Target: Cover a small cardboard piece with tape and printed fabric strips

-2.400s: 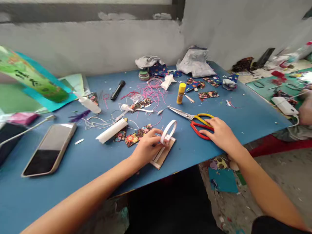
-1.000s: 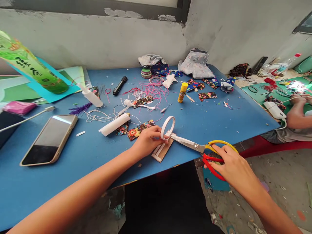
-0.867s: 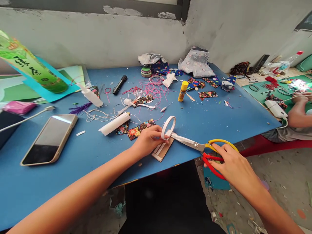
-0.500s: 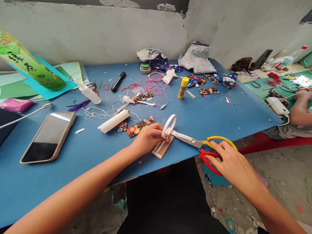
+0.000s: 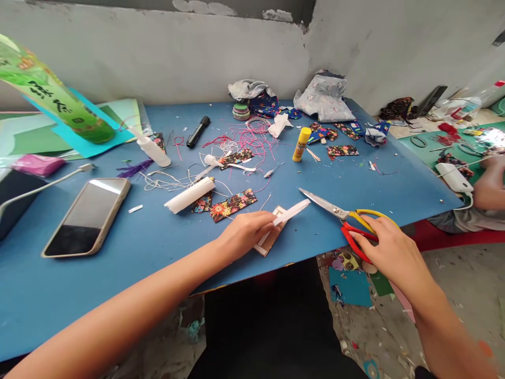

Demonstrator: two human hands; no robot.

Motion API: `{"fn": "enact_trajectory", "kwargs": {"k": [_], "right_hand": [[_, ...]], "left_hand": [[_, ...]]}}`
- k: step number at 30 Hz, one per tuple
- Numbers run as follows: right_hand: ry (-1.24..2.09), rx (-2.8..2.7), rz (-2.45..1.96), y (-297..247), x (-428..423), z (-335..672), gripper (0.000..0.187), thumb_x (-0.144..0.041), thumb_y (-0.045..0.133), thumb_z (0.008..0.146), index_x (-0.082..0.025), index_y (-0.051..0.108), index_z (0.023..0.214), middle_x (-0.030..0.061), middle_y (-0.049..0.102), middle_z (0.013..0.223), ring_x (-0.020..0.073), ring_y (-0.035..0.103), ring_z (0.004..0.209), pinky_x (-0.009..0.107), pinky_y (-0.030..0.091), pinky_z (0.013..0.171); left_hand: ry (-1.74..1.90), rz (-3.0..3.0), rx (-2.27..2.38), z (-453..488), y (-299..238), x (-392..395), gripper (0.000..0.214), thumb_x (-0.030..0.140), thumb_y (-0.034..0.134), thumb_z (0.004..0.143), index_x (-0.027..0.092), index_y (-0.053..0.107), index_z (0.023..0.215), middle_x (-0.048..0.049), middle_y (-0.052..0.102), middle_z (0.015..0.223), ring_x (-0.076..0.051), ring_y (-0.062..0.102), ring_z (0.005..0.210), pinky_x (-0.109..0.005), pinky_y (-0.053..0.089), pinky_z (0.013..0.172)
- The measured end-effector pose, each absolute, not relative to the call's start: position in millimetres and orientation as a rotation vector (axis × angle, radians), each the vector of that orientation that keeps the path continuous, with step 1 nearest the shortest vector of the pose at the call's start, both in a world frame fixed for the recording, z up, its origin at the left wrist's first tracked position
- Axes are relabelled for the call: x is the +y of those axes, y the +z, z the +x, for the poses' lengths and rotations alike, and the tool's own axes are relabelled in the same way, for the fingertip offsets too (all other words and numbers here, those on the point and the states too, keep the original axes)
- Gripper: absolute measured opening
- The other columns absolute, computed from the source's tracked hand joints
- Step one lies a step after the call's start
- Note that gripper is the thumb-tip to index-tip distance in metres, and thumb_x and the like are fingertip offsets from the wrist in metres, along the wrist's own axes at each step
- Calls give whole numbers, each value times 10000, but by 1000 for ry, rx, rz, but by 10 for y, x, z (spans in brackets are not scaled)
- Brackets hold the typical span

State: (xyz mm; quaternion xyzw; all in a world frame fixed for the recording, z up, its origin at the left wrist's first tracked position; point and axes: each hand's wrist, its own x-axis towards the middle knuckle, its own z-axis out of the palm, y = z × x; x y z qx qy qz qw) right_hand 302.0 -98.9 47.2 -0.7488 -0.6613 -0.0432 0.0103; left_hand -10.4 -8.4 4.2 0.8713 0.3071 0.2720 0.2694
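White band [image 5: 294, 211] pinched above cardboard, scissors [image 5: 342, 213] in the other grip

At the tabletop's far left corner, a glossy green bottle [image 5: 74, 108] stands by flat sheets of paper [image 5: 31, 134] in pale and dark green and bright blue. Nearer the left edge lies a smooth phone [image 5: 89, 218] in a beige case. Rightward come a white plastic squeeze bottle [image 5: 155, 152], a tube-shaped white roll [image 5: 189, 195] and a flat, flower-printed strip [image 5: 233, 205]; farther back, pink cords [image 5: 256, 142] lie in a loose tangle.

By the near edge, around its middle, the left hand [image 5: 252, 231] is closed on the slim white band, which slants up over a brown cardboard rectangle [image 5: 272, 239] with pale strips along it; whether the fingers also press the cardboard, I cannot tell. Behind stands a yellow glue stick [image 5: 301, 145].

The right hand [image 5: 389, 245] grips the scissors by their red and yellow handles, the metal tips apart from the band. Crumpled grey cloth [image 5: 325, 97] sits at the far edge.

The tabletop [image 5: 363, 181] is matte blue, sprinkled with scraps, against a rough grey wall [image 5: 165, 52]. Beyond its right edge are another person's arm [image 5: 491, 184] and a littered floor [image 5: 445, 284].
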Motion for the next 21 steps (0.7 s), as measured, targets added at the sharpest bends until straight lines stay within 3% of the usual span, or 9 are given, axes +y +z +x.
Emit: {"fn": "enact_trajectory", "kwargs": {"k": [6,9,12,15,18,21], "right_hand": [[-189,-2076,-2156,443,-615,3092,464,-469,453,918,-164,599,1236,142,624,1116,319,607,998,428,500,766],[-200,-2089,-1952,592,-476,2983,473,-462,464,919,-146,599,1245,171,606,1184,345,573,1093,491,461,907],[121,-2084,-1669,809,-370,2699,514,-443,519,912,-214,490,1372,116,567,1340,293,562,1180,452,449,998],[475,-2219,-1344,931,-200,2398,475,-381,520,928,-257,483,1385,64,636,1282,231,649,1059,399,504,951],[564,-2293,-1195,948,85,2273,308,-342,510,927,-241,669,1170,56,725,1095,220,684,929,366,552,839],[599,-2149,-1252,947,410,2290,260,-349,568,886,-207,706,1053,60,737,941,199,679,789,335,570,713]], "left_hand": [[738,2268,934,-70,79,-92,264,257,393,950,175,644,950,-50,696,843,-158,641,713,-234,485,648],[803,2213,974,-53,67,-64,258,267,399,956,175,640,949,-33,694,786,-149,642,678,-230,491,631],[871,2165,992,-52,40,-32,234,267,431,953,176,647,949,-25,708,785,-144,659,690,-227,501,647],[913,2137,966,-68,34,-8,198,273,484,941,188,663,933,-16,731,831,-141,684,724,-223,514,682],[961,2071,985,-80,53,8,191,285,524,931,199,635,1061,-14,746,891,-146,707,775,-243,540,743],[922,2198,1014,-69,67,11,315,332,559,916,181,580,1192,-80,730,1058,-199,696,964,-322,546,855]]}}
